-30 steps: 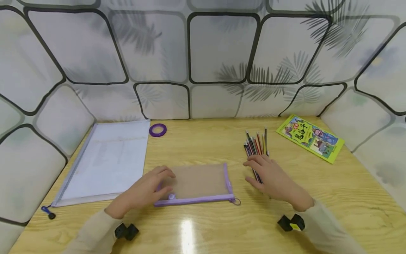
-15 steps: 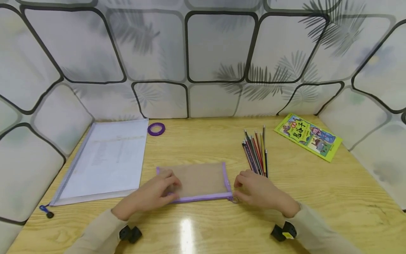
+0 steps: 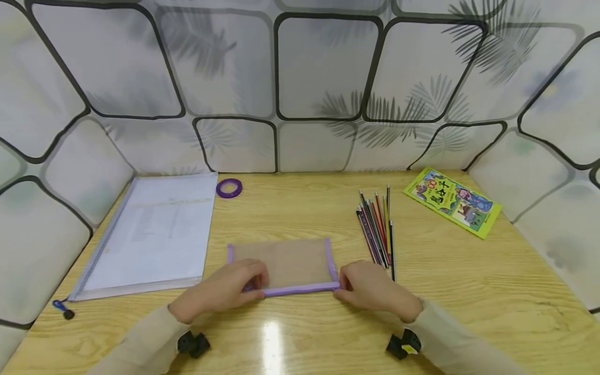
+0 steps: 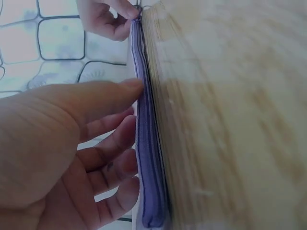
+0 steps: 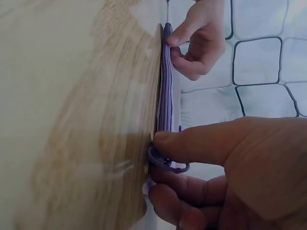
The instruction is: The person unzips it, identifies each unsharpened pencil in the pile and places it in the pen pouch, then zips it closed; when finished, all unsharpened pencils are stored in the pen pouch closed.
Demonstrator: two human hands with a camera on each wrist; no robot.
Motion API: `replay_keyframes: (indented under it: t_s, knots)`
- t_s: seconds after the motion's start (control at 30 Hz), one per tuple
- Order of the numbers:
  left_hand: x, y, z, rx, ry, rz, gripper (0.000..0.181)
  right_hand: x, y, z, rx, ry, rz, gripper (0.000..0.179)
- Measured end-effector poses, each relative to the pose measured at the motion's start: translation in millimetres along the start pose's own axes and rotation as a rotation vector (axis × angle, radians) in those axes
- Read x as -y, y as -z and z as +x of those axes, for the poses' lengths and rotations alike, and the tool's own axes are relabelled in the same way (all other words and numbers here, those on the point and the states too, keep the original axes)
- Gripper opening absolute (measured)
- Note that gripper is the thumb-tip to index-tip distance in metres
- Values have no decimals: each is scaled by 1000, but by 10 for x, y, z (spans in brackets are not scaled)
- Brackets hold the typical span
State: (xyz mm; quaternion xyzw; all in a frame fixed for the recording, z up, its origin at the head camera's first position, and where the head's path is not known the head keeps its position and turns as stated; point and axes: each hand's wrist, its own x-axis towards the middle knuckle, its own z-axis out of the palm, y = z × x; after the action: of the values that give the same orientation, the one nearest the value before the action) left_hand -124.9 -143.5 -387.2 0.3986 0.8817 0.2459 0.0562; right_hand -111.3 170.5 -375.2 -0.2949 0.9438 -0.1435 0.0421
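A clear zipper pouch with purple edging (image 3: 295, 260) lies flat on the table. My left hand (image 3: 234, 284) rests on its near left part. In the left wrist view its thumb (image 4: 108, 98) touches the purple zipper strip (image 4: 151, 143), while the loosely bent fingertips lie along the pouch's upper side. My right hand (image 3: 375, 289) pinches the pouch's near right corner. There, the right wrist view shows the thumb (image 5: 201, 141) over the zipper's end, where a thin purple loop (image 5: 165, 165) sticks out. The slider itself is hidden.
Several pencils (image 3: 377, 229) lie bunched just beyond my right hand. A yellow-green picture book (image 3: 452, 202) lies at the far right. Purple tape (image 3: 229, 188) sits at the back, beside a large white document bag (image 3: 150, 234). A patterned wall covering (image 3: 309, 146) rises behind the table.
My right hand has moved left from the pencils to the pouch's near right corner and pinches it. My left hand has shifted slightly right and nearer the zipper edge.
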Motion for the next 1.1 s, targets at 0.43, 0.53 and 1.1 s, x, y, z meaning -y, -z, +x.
replay_keyframes:
  t_s: [0.43, 0.53, 1.1]
  knots:
    - [-94, -16, 68, 5, -32, 1, 12, 11, -27, 92, -75, -110, -16, 32]
    - [-126, -32, 73, 8, -24, -5, 12, -42, -47, 141, -103, -70, 0, 32]
    - [-412, -152, 170, -7, -93, 35, 10, -308, -6, 441, -214, -52, 271, 17]
